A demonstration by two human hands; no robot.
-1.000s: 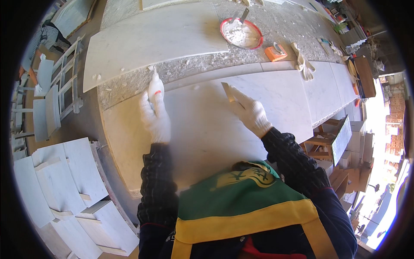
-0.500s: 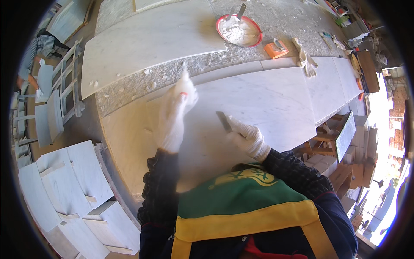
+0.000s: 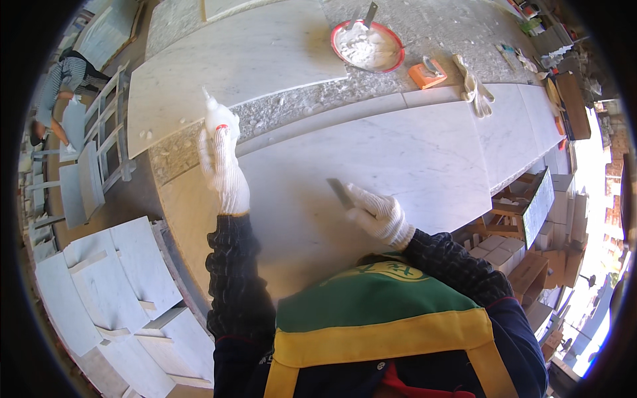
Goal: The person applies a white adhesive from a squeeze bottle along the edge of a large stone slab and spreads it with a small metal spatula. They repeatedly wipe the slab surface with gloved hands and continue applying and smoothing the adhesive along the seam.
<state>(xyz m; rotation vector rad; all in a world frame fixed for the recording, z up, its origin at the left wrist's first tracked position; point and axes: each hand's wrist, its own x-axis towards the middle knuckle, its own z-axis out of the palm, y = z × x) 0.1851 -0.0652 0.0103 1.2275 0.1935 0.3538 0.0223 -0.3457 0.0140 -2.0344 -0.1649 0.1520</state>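
My left hand (image 3: 229, 182), in a white knit glove, is closed around a white squeeze bottle (image 3: 217, 114) whose pointed nozzle tilts up and away. It is over the left end of a pale marble slab (image 3: 398, 152) with grey veins. In my right hand (image 3: 381, 215), also gloved, is a flat putty knife (image 3: 340, 192), its dark blade pointing up and left just above the slab. The fingers hide the knife's handle. Beyond both hands lies another marble slab (image 3: 259, 53), set on the rough, crumb-strewn worktable (image 3: 298, 99).
A red-rimmed bowl (image 3: 401, 60) of white paste with a scraper (image 3: 370, 14) stands at the back. Right of it are an orange block-like object (image 3: 426, 74) and loose gloves (image 3: 472, 93). Slabs (image 3: 119, 265) stand at left. A co-worker (image 3: 63, 83) bends over panels at far left.
My left hand has moved left and slightly away with the squeeze bottle, which was blurred before. My right hand with the putty knife has barely shifted. The co-worker has leaned further into view.
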